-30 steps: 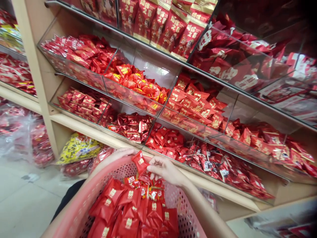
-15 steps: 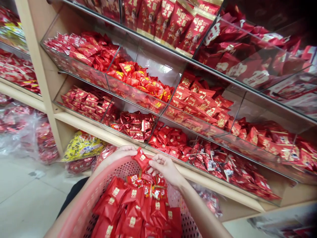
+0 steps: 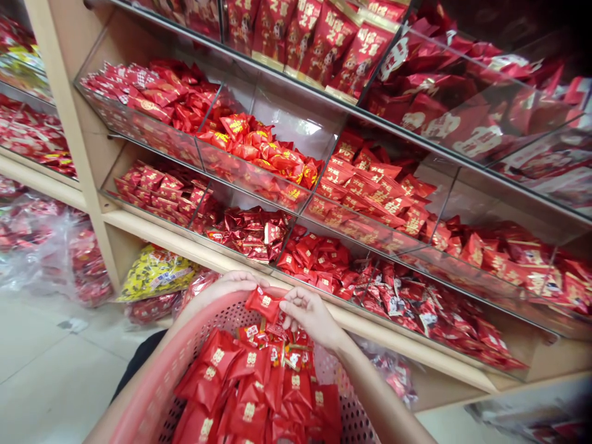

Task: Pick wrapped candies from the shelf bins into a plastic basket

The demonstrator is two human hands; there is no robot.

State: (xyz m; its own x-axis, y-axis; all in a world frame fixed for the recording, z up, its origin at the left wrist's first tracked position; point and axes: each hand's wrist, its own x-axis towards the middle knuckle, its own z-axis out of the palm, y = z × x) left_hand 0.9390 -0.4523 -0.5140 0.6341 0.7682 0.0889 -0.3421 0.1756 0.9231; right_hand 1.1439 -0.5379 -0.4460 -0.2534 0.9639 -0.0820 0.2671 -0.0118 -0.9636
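Observation:
A small red wrapped packet with gold print [image 3: 265, 301] is pinched by its right end in my right hand [image 3: 305, 314], just above the far end of the basket. My left hand [image 3: 237, 282] lies over the far left rim of the pink perforated basket [image 3: 152, 364], its fingers closed together on the edge, fingertips close to the packet's upper corner. The undersides of those fingers are hidden. Inside the basket, larger red packets with gold print [image 3: 248, 410] fill the near part. Smaller red sweets with coloured labels [image 3: 296, 357] lie beyond them, below my right hand.
Ahead stand tilted shelves with clear bins of red wrapped sweets [image 3: 319, 256]. A wooden ledge [image 3: 370, 333] runs just beyond the basket. Under it lie a yellow bag [image 3: 160, 271] and other plastic bags. Pale tiled floor [image 3: 50, 370] is at the left.
The packet has come down slightly and now lies flatter, its printed face turned more upward. My left fingertips extend slightly farther right. The basket has barely moved.

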